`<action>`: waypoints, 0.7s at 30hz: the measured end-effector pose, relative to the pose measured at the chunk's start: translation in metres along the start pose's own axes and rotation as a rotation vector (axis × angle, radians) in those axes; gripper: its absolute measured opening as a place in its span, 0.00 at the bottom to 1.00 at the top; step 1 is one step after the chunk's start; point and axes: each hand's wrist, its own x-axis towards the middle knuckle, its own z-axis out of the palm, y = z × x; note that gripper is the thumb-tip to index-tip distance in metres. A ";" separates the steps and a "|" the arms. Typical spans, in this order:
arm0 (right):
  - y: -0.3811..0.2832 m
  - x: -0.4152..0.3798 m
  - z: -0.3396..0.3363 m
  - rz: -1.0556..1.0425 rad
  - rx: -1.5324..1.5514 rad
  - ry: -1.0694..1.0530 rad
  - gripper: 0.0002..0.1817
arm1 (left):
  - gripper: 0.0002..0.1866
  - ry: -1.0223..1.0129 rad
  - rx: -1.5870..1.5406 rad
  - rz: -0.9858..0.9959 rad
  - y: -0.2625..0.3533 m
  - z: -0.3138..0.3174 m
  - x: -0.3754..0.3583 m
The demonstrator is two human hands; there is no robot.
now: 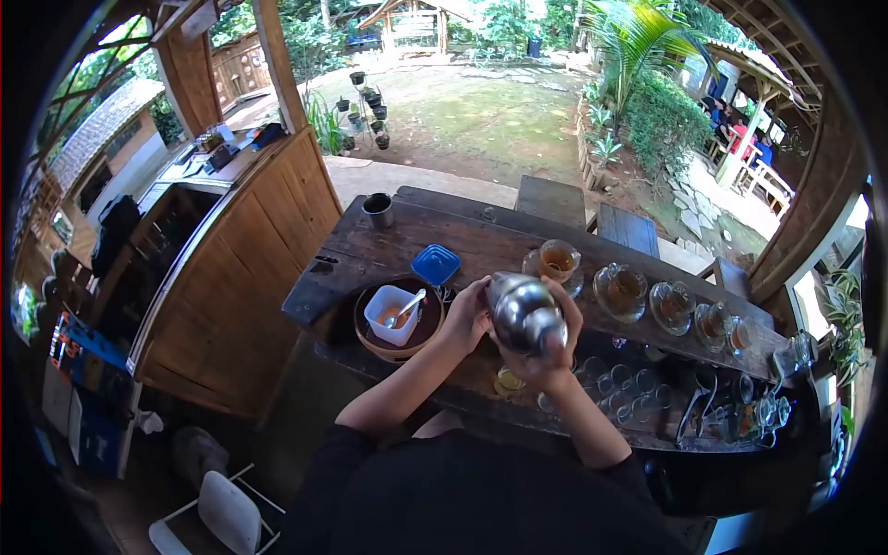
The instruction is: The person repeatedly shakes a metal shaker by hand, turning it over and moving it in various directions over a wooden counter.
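Note:
A shiny metal shaker (pixel 525 313) is held tilted above the dark wooden table (pixel 444 227). My left hand (pixel 469 314) grips its left side, and my right hand (pixel 553 356) is wrapped round its lower right part. Just beyond the shaker stands a glass cup of amber drink (pixel 558 261) on a saucer. Left of my hands, a white square tub (pixel 377 305) with a spoon (pixel 407 310) in orange contents sits on a round tray (pixel 359 335). A blue lid (pixel 436 265) lies behind the tub.
A metal cup (pixel 377 211) stands at the table's far left. Glass cups with drinks (pixel 621 292) line the right side, with several small empty glasses (pixel 638 388) nearer me. Stools (pixel 549 200) stand beyond the table. A wooden counter (pixel 242 287) is at left, a white chair (pixel 229 513) lower left.

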 end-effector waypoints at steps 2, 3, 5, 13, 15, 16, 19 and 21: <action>-0.011 0.015 -0.003 -0.094 0.015 0.105 0.54 | 0.16 -0.033 0.062 -0.037 0.006 0.036 -0.029; -0.030 0.021 -0.017 0.005 -0.033 0.055 0.53 | 0.17 -0.027 0.090 0.003 0.005 0.046 -0.038; -0.044 0.044 -0.011 -0.300 -0.034 0.402 0.44 | 0.21 -0.195 0.259 0.160 0.026 0.075 -0.061; 0.009 -0.009 -0.004 0.009 0.129 0.131 0.51 | 0.17 -0.008 0.054 -0.027 -0.004 0.011 -0.012; 0.000 0.003 -0.012 -0.074 0.146 0.293 0.49 | 0.19 -0.217 0.174 0.036 -0.006 0.019 -0.026; -0.010 0.005 -0.031 0.100 0.275 0.176 0.47 | 0.20 -0.186 0.220 0.077 0.001 0.045 -0.039; -0.013 0.013 -0.005 -0.436 0.189 0.526 0.41 | 0.23 -0.231 0.197 0.130 0.010 0.077 -0.059; 0.003 -0.011 -0.003 -0.308 0.167 0.409 0.37 | 0.21 -0.159 0.256 0.147 0.001 0.056 -0.037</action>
